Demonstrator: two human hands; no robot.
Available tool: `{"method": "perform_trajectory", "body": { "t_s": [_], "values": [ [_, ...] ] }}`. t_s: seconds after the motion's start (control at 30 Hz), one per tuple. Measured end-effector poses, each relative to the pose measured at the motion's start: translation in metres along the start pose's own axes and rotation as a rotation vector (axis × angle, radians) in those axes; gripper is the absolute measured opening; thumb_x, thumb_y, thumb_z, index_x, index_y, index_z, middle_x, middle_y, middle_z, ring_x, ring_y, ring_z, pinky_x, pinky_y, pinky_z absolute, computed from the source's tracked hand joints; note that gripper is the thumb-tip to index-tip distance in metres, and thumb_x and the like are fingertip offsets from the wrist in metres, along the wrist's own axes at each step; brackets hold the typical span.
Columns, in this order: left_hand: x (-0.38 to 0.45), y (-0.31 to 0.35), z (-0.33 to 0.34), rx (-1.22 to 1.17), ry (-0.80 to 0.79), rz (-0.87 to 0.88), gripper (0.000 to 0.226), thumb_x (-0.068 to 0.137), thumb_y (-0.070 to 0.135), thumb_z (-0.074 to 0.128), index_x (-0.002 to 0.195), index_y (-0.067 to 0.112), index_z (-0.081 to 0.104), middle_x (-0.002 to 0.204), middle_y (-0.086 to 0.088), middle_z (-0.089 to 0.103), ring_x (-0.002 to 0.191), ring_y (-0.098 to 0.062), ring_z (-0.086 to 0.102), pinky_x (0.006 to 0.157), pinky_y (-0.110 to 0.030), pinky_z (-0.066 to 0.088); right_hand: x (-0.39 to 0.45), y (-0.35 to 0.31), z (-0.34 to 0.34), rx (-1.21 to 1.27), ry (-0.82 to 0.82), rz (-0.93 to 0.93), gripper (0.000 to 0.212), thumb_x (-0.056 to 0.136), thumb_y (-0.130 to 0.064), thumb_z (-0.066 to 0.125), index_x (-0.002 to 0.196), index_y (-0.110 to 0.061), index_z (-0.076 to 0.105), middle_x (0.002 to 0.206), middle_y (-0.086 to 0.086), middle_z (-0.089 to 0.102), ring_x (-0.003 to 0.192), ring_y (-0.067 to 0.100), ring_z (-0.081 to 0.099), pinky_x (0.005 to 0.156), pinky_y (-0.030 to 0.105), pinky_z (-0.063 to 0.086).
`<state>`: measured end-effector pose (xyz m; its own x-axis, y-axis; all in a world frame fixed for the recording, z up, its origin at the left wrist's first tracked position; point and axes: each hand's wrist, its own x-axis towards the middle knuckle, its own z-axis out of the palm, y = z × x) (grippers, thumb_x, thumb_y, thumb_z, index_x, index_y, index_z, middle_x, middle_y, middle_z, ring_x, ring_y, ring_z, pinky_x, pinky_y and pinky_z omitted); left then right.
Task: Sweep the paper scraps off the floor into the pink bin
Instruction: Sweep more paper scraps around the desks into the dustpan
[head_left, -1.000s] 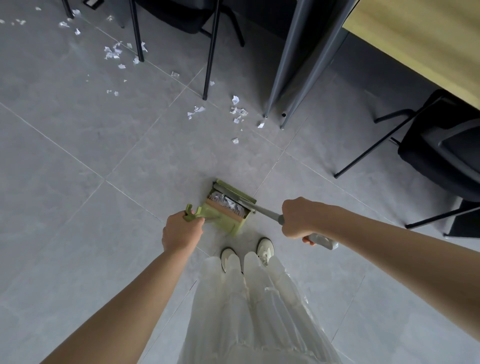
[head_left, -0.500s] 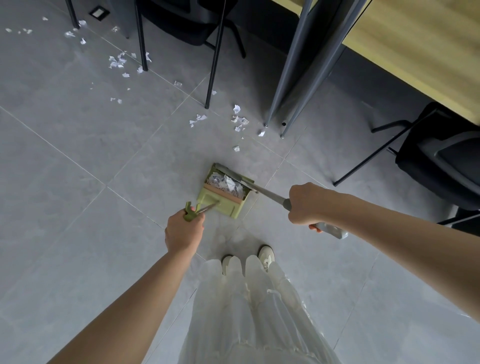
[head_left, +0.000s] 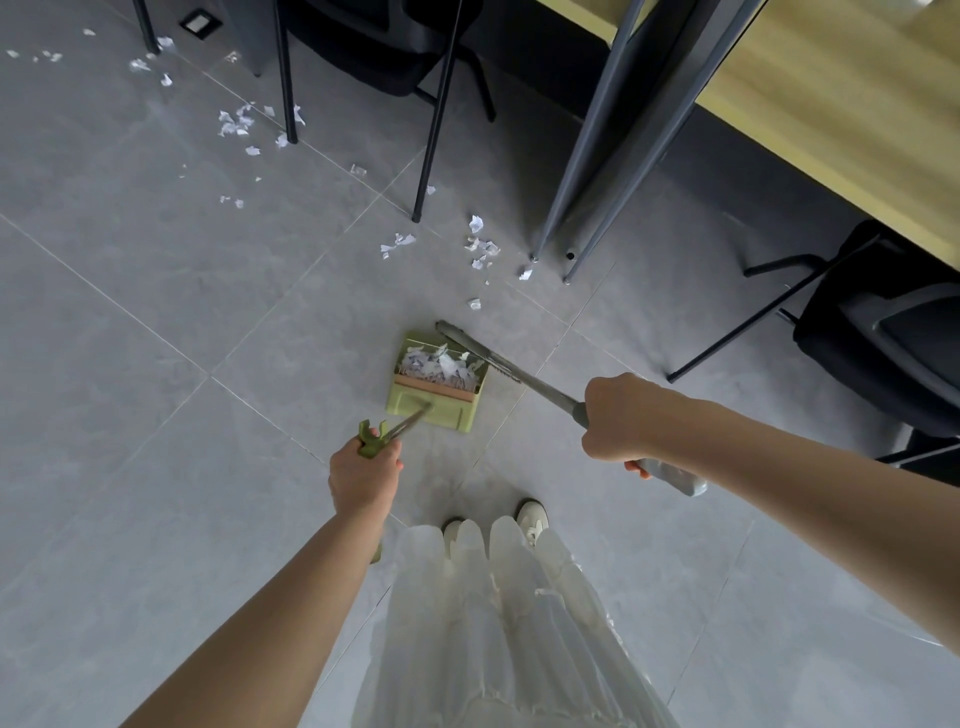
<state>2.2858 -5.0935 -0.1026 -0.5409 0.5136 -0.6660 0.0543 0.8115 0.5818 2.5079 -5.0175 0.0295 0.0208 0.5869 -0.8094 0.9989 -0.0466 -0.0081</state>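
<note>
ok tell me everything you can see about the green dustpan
The green dustpan looks like light green plastic, a boxy tray with a tan strip across its middle. It sits on the grey tiled floor ahead of the person's shoes, open end towards the loose paper scraps. White scraps are heaped inside it. A thin metal rod rises from its back to a green grip held by the left hand. The broom, held by the right hand, lies along its right edge.
</note>
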Motion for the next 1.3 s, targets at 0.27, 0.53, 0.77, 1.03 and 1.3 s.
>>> {"method": "perform_trajectory", "body": {
  "t_s": [0.27, 0.53, 0.77, 1.03, 1.3],
  "values": [
    [0.01, 0.009, 0.004, 0.001, 0.018, 0.008, 0.007, 0.094, 0.022, 0.062, 0.094, 0.015, 0.064, 0.081, -0.006, 0.07, 0.06, -0.001, 0.056, 0.052, -0.022, 0.037, 0.01, 0.009, -0.008, 0.118, -0.018, 0.053, 0.014, 0.09, -0.009, 0.045, 0.077, -0.011, 0.041, 0.073, 0.011, 0.057, 0.047, 0.019, 0.055, 0.043, 0.025, 0.046],
    [0.024, 0.025, 0.002, 0.046, 0.038, 0.037, 0.011, 0.093, 0.024, 0.062, 0.085, 0.018, 0.063, 0.083, -0.007, 0.072, 0.064, -0.01, 0.057, 0.058, -0.025, 0.038, 0.012, -0.007, -0.032, 0.09, -0.025, 0.05, 0.013, 0.09, -0.009, 0.046, 0.078, -0.011, 0.041, 0.072, 0.011, 0.057, 0.046, 0.018, 0.054, 0.043, 0.024, 0.046],
    [0.036, 0.046, -0.006, 0.03, 0.088, 0.017, 0.025, 0.093, 0.028, 0.062, 0.069, 0.024, 0.055, 0.08, -0.006, 0.072, 0.076, -0.019, 0.062, 0.063, -0.027, 0.041, 0.018, -0.013, -0.047, 0.09, -0.073, 0.072, 0.004, 0.088, -0.004, 0.047, 0.084, -0.006, 0.047, 0.074, 0.013, 0.057, 0.051, 0.02, 0.053, 0.044, 0.025, 0.045],
    [0.062, 0.069, -0.013, 0.04, 0.116, -0.013, 0.02, 0.093, 0.03, 0.062, 0.09, 0.011, 0.066, 0.086, -0.01, 0.073, 0.085, -0.027, 0.066, 0.067, -0.03, 0.044, 0.037, -0.019, -0.077, 0.122, -0.044, 0.061, 0.011, 0.088, -0.003, 0.044, 0.078, -0.008, 0.042, 0.073, 0.013, 0.056, 0.049, 0.02, 0.053, 0.045, 0.026, 0.046],
    [0.089, 0.123, -0.01, -0.032, 0.24, -0.054, 0.021, 0.091, 0.03, 0.064, 0.072, 0.021, 0.059, 0.077, -0.006, 0.072, 0.068, -0.024, 0.064, 0.055, -0.027, 0.043, 0.096, -0.029, -0.152, 0.255, -0.116, 0.133, 0.009, 0.093, -0.002, 0.045, 0.084, 0.0, 0.047, 0.072, 0.011, 0.051, 0.054, 0.018, 0.047, 0.042, 0.023, 0.038]
  ]
}}
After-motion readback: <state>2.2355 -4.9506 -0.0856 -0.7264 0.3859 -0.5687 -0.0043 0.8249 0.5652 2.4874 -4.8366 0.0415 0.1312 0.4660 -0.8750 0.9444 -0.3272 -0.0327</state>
